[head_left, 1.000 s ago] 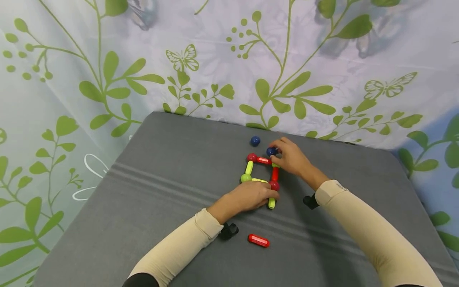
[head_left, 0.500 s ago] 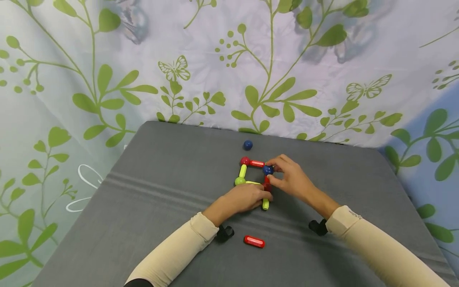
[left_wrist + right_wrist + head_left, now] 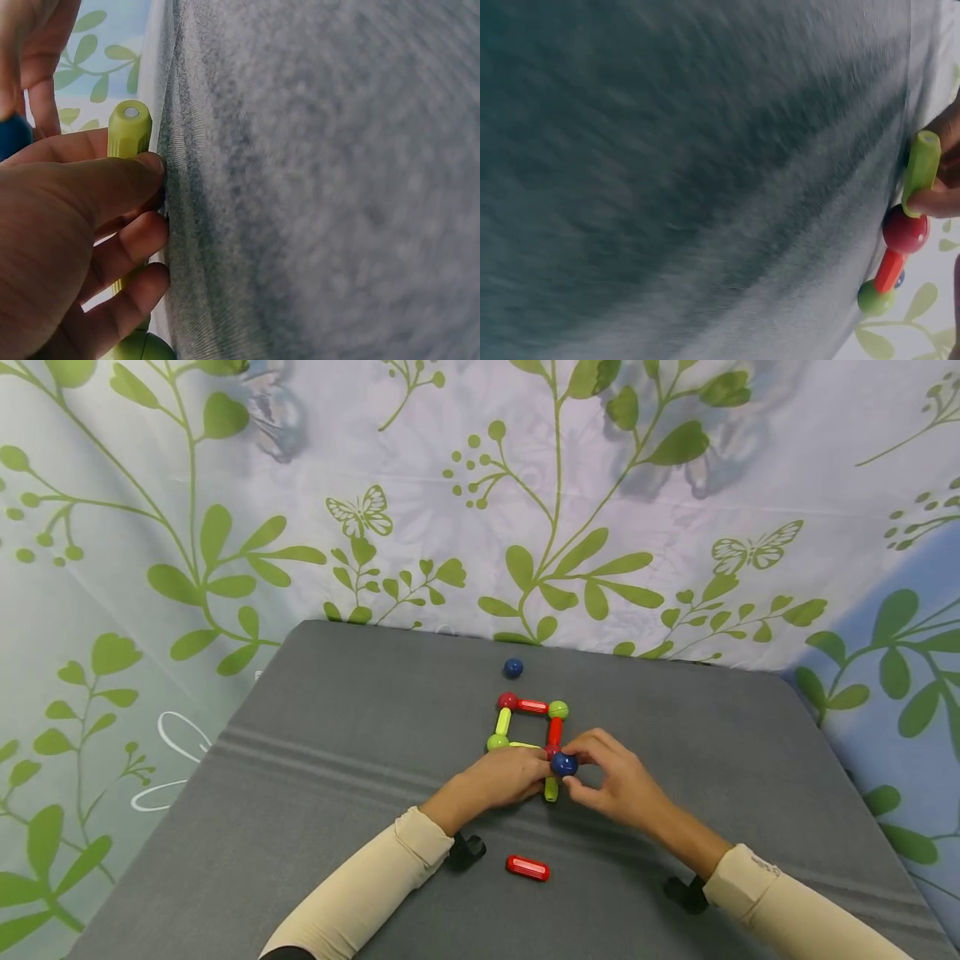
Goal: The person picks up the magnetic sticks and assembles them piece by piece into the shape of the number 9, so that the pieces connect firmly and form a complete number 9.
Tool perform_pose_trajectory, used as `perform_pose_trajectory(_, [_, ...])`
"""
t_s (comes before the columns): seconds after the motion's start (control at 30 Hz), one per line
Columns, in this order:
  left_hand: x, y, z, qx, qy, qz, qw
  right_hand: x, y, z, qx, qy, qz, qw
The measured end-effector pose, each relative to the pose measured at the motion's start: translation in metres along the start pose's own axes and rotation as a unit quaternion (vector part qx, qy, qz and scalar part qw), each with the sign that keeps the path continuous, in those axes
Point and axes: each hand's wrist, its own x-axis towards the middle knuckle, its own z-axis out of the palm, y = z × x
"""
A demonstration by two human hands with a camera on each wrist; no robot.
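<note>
A square of magnetic rods and balls lies on the grey table. Its corners are a red ball point(image 3: 507, 701), a green ball point(image 3: 558, 710), a second green ball point(image 3: 498, 742) and a partly hidden red ball point(image 3: 906, 229). From that last corner a yellow-green rod point(image 3: 551, 790) sticks out toward the near side. My left hand point(image 3: 501, 778) pinches this rod between thumb and fingers, as the left wrist view point(image 3: 129, 135) shows. With thumb and fingertips, my right hand point(image 3: 621, 781) holds a dark blue ball point(image 3: 564, 765) close to the left fingertips. Whether the ball touches the rod cannot be told.
Another blue ball point(image 3: 513, 668) sits beyond the square, toward the back edge. A loose red rod point(image 3: 527, 867) lies nearer to me, below the left hand. The grey table point(image 3: 360, 827) meets a leaf-patterned curtain point(image 3: 420, 527) at the back.
My right hand has brought the blue ball from the square's far right corner toward the near right one. The left hand keeps its place at the rod. The head view has shifted slightly.
</note>
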Motion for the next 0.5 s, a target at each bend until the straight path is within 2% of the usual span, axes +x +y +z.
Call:
perform_pose_trajectory(0.3, [0.000, -0.002, 0.001, -0.010, 0.004, 0.013, 0.9999, -0.019, -0.014, 0.002, 0.033, -0.003, -0.030, 0.9990])
perform_pose_trajectory(0.5, [0.001, -0.001, 0.000, -0.039, 0.000, 0.002, 0.9993, -0.029, -0.021, 0.009, 0.054, -0.013, -0.038, 0.9977])
